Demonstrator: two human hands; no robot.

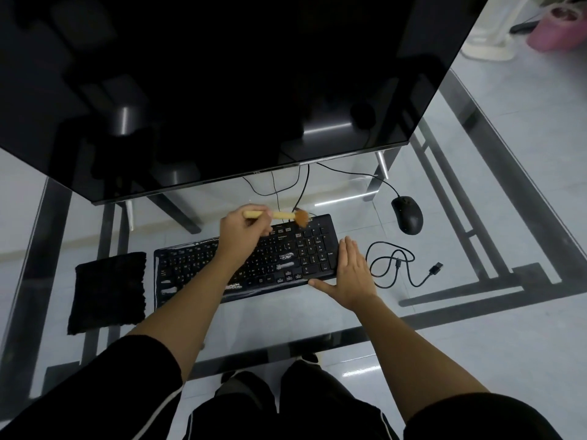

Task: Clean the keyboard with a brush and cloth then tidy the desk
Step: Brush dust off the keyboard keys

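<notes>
A black keyboard (286, 252) lies on the glass desk (279, 315), under a shiny clear cover. My left hand (243, 231) grips a brush (286, 215) with a pale wooden handle; its brown bristles touch the keyboard's far edge above the number pad. My right hand (351, 274) rests flat with fingers spread on the keyboard's right end, thumb along the near edge. A black cloth (108, 292) lies flat on the desk left of the keyboard, apart from both hands.
A large dark monitor (222, 90) looms over the back of the desk. A black wired mouse (407, 214) sits at the back right. A loose black USB cable (397, 265) coils right of the keyboard. My legs show under the glass.
</notes>
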